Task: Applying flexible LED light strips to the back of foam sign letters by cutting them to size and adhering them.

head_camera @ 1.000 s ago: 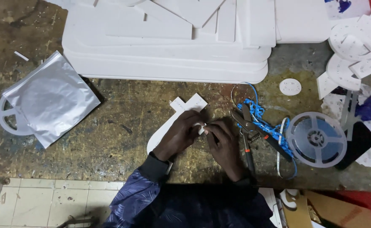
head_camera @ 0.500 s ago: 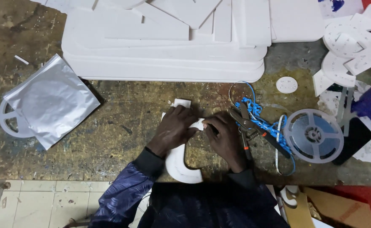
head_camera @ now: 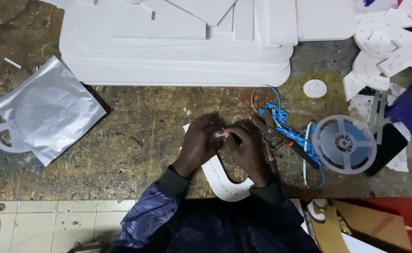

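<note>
My left hand [head_camera: 199, 145] and my right hand [head_camera: 248, 150] meet over a curved white foam letter piece [head_camera: 224, 182] that lies flat on the worn wooden bench [head_camera: 135, 150]. Both hands pinch a small white strip [head_camera: 221, 134] between their fingertips, just above the top of the letter piece. The hands hide the upper part of the letter. Dark pliers with orange marks [head_camera: 274, 138] lie touching the right of my right hand.
A stack of white foam boards [head_camera: 178, 47] fills the far side. A silver foil bag [head_camera: 46, 110] and an empty reel [head_camera: 2, 136] lie at left. At right are a clear reel [head_camera: 344, 143], blue wire [head_camera: 276, 117], a small white disc [head_camera: 315, 88] and white cut letters [head_camera: 389, 42].
The white letter piece has turned from lying angled away to curving toward me under the hands. Both hands stayed together at the bench's middle, still working the small strip.
</note>
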